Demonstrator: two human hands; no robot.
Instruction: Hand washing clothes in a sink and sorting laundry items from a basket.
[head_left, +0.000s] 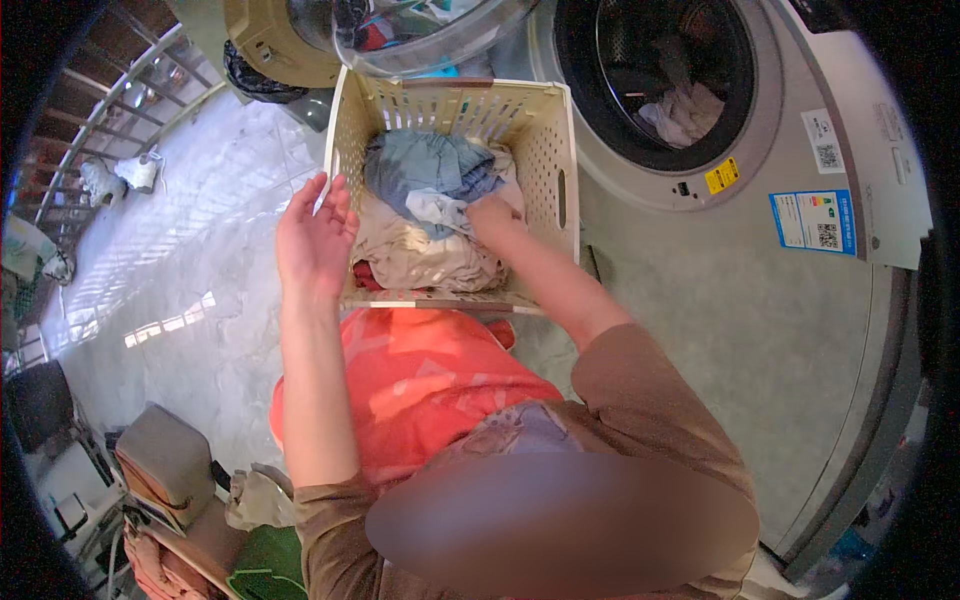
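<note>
A cream plastic laundry basket (568, 112) with perforated walls stands before me. Inside it lie a blue-grey garment (427, 165), a beige cloth (420, 255), a small white cloth (431, 204) and a bit of dark red fabric (365, 275). My right hand (495, 221) reaches down into the basket, its fingers curled on the edge of the white cloth; the fingertips are hidden. At the basket's left rim my left hand (319, 240) is raised, palm up and fingers apart, holding nothing.
To the right, a front-loading washing machine (652, 199) has its door open, with pale laundry (686, 112) in the drum. Its transparent round door (450, 49) overhangs the basket's far end. White shoes (137, 172) sit by a railing (112, 97). A grey bag (165, 457) is at lower left.
</note>
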